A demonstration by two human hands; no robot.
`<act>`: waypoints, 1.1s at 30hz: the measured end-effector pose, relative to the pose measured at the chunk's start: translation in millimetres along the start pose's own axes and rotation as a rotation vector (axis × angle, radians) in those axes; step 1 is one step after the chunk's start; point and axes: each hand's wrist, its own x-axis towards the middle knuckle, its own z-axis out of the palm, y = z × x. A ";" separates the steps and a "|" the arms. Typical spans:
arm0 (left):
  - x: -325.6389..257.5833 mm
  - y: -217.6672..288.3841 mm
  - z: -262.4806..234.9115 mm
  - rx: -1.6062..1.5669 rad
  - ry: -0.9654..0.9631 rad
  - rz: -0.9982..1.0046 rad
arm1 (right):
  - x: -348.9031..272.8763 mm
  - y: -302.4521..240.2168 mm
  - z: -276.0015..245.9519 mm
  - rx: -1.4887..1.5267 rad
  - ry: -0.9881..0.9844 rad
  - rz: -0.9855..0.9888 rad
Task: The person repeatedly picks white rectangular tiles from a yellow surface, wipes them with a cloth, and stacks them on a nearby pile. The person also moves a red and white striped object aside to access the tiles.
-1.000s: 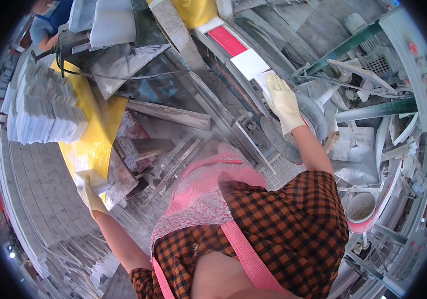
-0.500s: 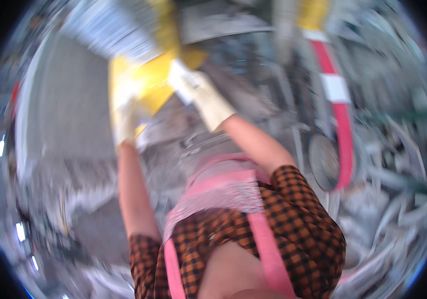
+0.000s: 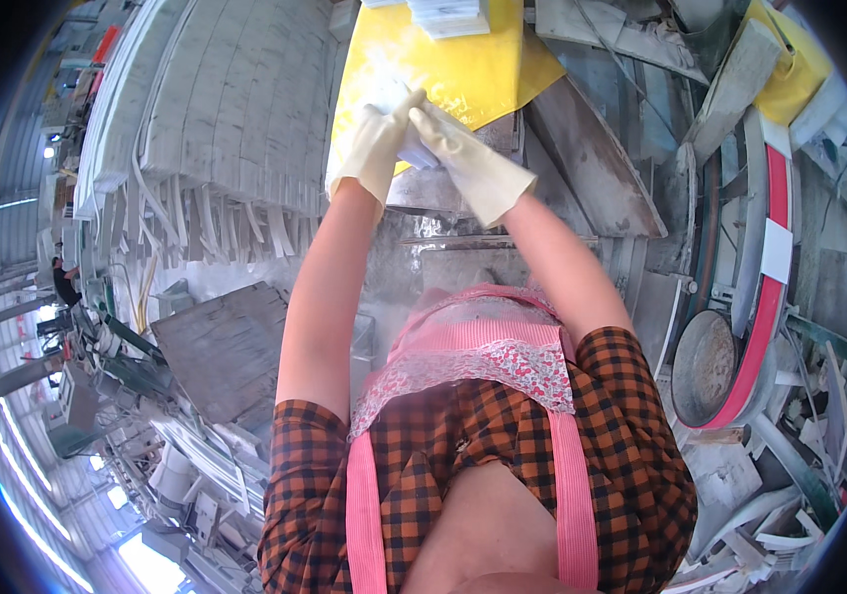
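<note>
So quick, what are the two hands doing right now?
Left hand: gloved, closed on a small white piece.
Right hand: gloved, closed on the same white piece, over the yellow sheet.

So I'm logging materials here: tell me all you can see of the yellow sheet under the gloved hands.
The yellow sheet looks like thin, smooth plastic, bright yellow, dusted white in places. It lies spread flat on a grey surface, its lower edge uneven. A stack of white pieces rests on its far end. The left hand and right hand overlap its near edge.

Stacked slabs (image 3: 216, 109) left of sheet (image 3: 483, 74); wheel (image 3: 705, 366) right
</note>
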 end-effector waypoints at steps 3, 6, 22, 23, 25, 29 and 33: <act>-11.6 7.4 4.5 -0.151 0.139 -0.013 | -17.4 -19.3 -33.4 -0.540 -0.079 -0.088; -22.0 18.6 -1.3 -0.062 0.182 0.022 | -24.4 -17.6 -49.0 -1.570 -0.092 -0.138; -11.0 30.8 -8.1 -0.824 0.131 -0.387 | 64.4 -17.7 -61.0 -1.450 -0.511 -0.062; -10.1 27.5 -4.9 -0.818 0.121 -0.389 | 62.5 -21.5 -60.8 -1.468 -0.540 -0.024; -9.7 15.8 0.9 -0.705 0.164 -0.176 | 60.2 -26.1 -62.9 -1.483 -0.554 -0.050; -4.1 -3.8 15.5 -0.343 0.165 -0.072 | 62.7 -25.3 -63.8 -1.437 -0.426 -0.435; 3.6 -4.5 15.7 -0.841 0.198 -0.111 | 56.8 -34.3 -49.1 -0.983 -0.468 -0.108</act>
